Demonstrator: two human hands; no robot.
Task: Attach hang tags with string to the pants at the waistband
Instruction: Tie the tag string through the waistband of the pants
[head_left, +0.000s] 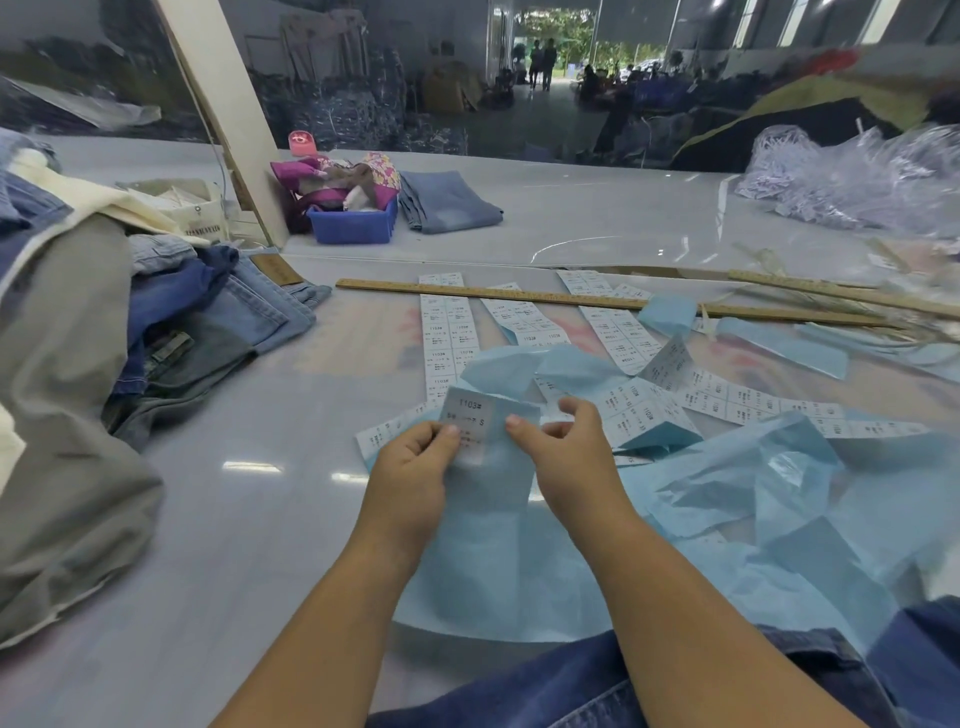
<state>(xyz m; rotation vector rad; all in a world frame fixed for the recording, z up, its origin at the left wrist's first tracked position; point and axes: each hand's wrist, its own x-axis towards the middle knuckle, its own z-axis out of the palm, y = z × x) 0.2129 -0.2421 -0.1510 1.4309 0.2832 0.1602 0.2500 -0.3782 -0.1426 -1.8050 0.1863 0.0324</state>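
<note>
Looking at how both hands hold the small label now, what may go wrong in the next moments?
1. The left hand and right hand pinch the label by its edges; it may tear or crease.
2. Loose blue backing paper could bury the label strips.
3. No string is visible nearby, possibly delaying tagging.

place: garment workshop — heaped jeans (171, 312); label strips (449, 332); wooden ruler (519, 295); long table (234, 519)
</note>
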